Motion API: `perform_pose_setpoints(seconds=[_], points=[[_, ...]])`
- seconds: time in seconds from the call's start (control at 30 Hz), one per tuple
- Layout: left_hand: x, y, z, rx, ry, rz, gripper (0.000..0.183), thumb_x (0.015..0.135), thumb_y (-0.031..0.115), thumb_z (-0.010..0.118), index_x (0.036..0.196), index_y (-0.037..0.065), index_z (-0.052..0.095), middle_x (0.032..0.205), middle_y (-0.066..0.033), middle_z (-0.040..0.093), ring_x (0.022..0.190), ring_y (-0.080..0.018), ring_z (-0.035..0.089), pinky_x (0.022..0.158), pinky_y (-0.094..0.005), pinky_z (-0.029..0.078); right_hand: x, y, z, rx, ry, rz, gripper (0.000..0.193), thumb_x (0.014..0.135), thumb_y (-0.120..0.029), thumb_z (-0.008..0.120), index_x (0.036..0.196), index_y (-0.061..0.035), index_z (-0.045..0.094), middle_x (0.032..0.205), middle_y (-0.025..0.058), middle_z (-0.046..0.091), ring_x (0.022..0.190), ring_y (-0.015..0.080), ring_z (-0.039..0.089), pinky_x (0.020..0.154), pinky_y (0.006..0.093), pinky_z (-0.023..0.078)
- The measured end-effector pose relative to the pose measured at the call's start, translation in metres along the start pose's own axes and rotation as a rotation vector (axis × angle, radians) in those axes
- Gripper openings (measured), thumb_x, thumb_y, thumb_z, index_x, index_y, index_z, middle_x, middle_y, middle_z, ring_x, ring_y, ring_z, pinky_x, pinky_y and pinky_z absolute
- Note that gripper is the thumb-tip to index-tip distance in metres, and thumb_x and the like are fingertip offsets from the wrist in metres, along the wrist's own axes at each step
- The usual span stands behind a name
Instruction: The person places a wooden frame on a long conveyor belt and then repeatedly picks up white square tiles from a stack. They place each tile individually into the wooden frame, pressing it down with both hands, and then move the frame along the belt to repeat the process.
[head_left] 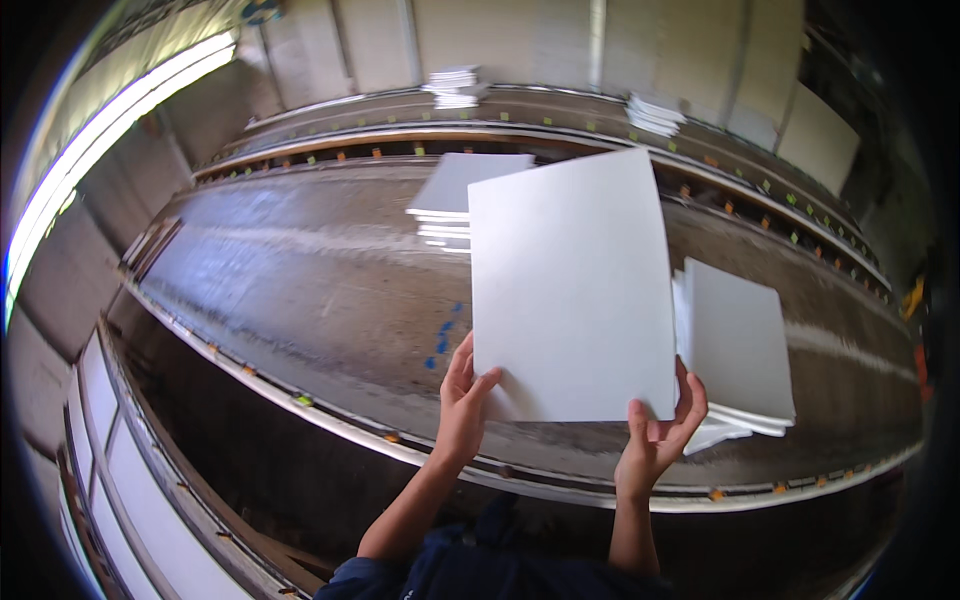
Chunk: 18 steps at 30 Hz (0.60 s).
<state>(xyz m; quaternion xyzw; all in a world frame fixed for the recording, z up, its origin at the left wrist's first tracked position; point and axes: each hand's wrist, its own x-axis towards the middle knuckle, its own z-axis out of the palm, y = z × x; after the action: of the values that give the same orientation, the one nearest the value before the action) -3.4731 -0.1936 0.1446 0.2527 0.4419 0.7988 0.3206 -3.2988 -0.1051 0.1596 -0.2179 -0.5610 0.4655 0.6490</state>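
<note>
Clock: 12 is straight ahead of the person, with the held sheet as the centre.
Near rim: the table's pale rim [750, 502] curves past at 6 o'clock, dotted with small orange tags; the sheet's lower edge lies inside it, apart from it in view.
Left fingers: at 7 to 8 o'clock the left hand [463, 395] is parted just enough for a thin edge, thumb on the front face near the lower corner, the others at the side edge and partly hidden.
Right fingers: at 5 o'clock the right hand [660, 430] pinches the lower corner, thumb on the front, the others curled round the right edge.
Held sheet: the white rectangular sheet [575, 290] is raised in both hands over the table; one layer or several, I cannot tell.
Room: the brown tabletop [300, 290] stretches widely toward 9 o'clock, with blue marks [442, 335] at 8; toward 3 it is tighter.
Right pile: a white sheet stack [740, 345], edges uneven, sits just beside at 4 o'clock.
Left pile: another stack [470, 190] at 10 o'clock, partly covered in view by the sheet's corner.
Far ledge: two small white piles, one [457, 88] at 11, one [655, 115] at 1.
</note>
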Motion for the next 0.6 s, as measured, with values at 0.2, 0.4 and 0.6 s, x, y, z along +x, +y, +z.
perform_pose_setpoints(seconds=[0.2, 0.4, 0.6], points=[[0.013, 0.076, -0.150, 0.154, 0.127, 0.099, 0.067, 0.091, 0.004, 0.053, 0.147, 0.006, 0.018, 0.145, -0.0127, 0.034, 0.127, -0.0200, 0.040, 0.104, -0.0330, 0.033, -0.044, 0.024, 0.140, 0.117, -0.334, 0.328, 0.074, 0.078, 0.005, 0.062, 0.141, -0.0111, 0.026, 0.133, 0.0133, 0.038, 0.117, 0.0219, 0.043, 0.098, 0.0363, 0.038], [0.029, 0.107, -0.269, 0.546, 0.301, 0.294, 0.068, 0.091, 0.012, 0.059, 0.148, 0.011, 0.021, 0.144, -0.0138, 0.038, 0.130, -0.0203, 0.039, 0.104, -0.0309, 0.032, -0.056, 0.069, 0.251, 0.138, -0.673, 0.706, 0.070, 0.078, 0.000, 0.065, 0.138, -0.0010, 0.030, 0.122, 0.0114, 0.051, 0.112, 0.0189, 0.049, 0.098, 0.0320, 0.038], [0.035, 0.118, -0.335, 0.626, 0.414, 0.261, 0.067, 0.090, 0.013, 0.060, 0.146, 0.010, 0.024, 0.145, -0.0154, 0.037, 0.131, -0.0197, 0.037, 0.105, -0.0306, 0.031, -0.067, 0.109, 0.329, 0.037, -0.797, 0.795, 0.057, 0.083, -0.010, 0.067, 0.130, 0.0018, 0.037, 0.119, 0.0124, 0.052, 0.107, 0.0179, 0.053, 0.092, 0.0308, 0.043]])
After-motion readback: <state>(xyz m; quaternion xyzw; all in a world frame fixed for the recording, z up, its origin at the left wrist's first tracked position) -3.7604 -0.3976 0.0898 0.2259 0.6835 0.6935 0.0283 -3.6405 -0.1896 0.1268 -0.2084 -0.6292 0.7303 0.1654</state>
